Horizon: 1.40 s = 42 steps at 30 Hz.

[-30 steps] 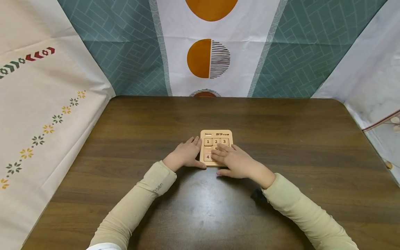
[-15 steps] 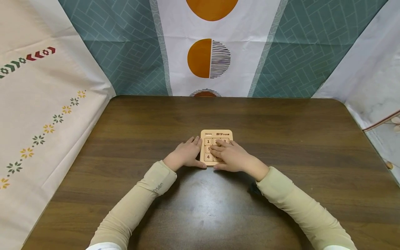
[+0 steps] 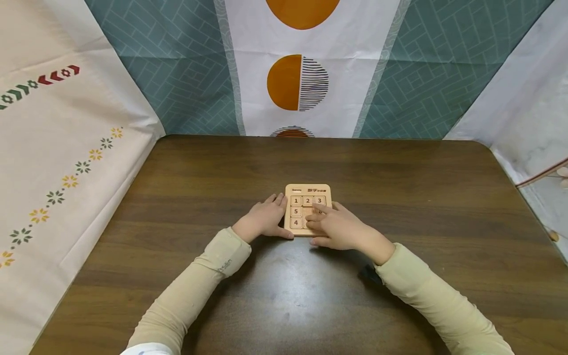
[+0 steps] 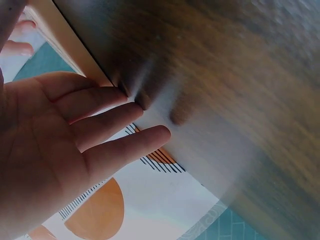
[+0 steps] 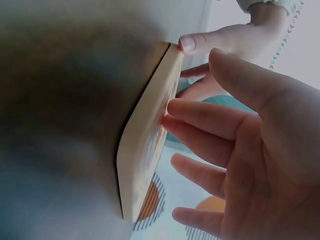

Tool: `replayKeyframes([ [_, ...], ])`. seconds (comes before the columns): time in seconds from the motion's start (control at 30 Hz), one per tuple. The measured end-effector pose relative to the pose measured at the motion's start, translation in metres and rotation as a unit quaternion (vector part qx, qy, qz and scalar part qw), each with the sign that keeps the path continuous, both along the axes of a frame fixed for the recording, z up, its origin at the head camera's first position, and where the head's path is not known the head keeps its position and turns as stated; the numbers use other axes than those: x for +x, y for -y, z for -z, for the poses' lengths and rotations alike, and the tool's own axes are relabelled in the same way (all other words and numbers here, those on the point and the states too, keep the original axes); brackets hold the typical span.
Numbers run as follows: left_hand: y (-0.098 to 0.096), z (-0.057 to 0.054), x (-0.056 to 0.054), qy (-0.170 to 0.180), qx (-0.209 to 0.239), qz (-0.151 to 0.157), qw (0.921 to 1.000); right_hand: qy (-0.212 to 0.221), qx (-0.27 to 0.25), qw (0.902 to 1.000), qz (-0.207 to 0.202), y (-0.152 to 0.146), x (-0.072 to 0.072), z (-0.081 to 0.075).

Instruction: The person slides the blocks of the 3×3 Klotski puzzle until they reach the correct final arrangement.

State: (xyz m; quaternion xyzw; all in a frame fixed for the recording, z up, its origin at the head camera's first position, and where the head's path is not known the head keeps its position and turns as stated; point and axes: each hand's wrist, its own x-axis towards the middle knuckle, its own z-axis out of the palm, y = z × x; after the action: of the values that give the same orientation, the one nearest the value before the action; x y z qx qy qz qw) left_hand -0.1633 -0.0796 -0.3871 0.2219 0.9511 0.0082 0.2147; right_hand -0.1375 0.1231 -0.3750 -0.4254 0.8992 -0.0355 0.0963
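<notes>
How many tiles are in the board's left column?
3: tile 1 at the top, tile 5 in the middle, tile 4 at the bottom; none hidden there.

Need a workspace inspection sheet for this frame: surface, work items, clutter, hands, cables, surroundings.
Surface: dark brown wood-grain table, shiny toward the near side.
Work items: pale wooden rounded-corner number board, lying flat; square wooden numbered tiles 1, 2, 3, 5, 4 readable, others partly covered.
Clutter: small black shape by the right wrist, too dark to identify.
Left hand: against the board's left edge, fingers extended.
Right hand: fingers over the board, fingertips at the tiles.
Cables: nothing seen.
Surroundings: teal-and-white cloth with orange circles behind; cream flower-patterned cloth at left.
</notes>
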Motion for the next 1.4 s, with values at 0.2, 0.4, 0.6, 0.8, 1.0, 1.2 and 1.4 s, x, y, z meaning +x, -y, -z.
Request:
replayKeyframes([
  [0.2,0.001,-0.001,0.0,-0.003,-0.004,-0.001,1.0,-0.001,0.001,1.0,0.0,-0.001,-0.001,0.0],
  [0.4,0.0,-0.001,0.0,0.0,0.001,-0.003,1.0,0.017,-0.009,0.9996,0.021,-0.001,-0.014,0.003],
  [0.6,0.0,0.0,0.0,0.0,0.001,-0.002,1.0,0.037,-0.013,0.9986,0.035,-0.002,-0.017,0.004],
  [0.8,0.001,0.0,0.0,-0.001,0.001,-0.002,1.0,0.03,-0.012,0.999,0.032,-0.003,-0.017,0.006],
  [1.0,0.001,0.001,0.0,-0.004,0.002,-0.002,1.0,0.03,-0.012,0.9989,0.033,-0.003,-0.017,0.007],
  [1.2,0.0,0.0,0.0,-0.002,0.005,-0.003,1.0,0.022,-0.007,0.9992,0.032,-0.001,-0.015,0.006],
  [1.4,0.0,-0.001,0.0,-0.001,0.004,0.0,1.0,0.027,0.004,0.9995,-0.014,0.006,-0.007,0.004],
])
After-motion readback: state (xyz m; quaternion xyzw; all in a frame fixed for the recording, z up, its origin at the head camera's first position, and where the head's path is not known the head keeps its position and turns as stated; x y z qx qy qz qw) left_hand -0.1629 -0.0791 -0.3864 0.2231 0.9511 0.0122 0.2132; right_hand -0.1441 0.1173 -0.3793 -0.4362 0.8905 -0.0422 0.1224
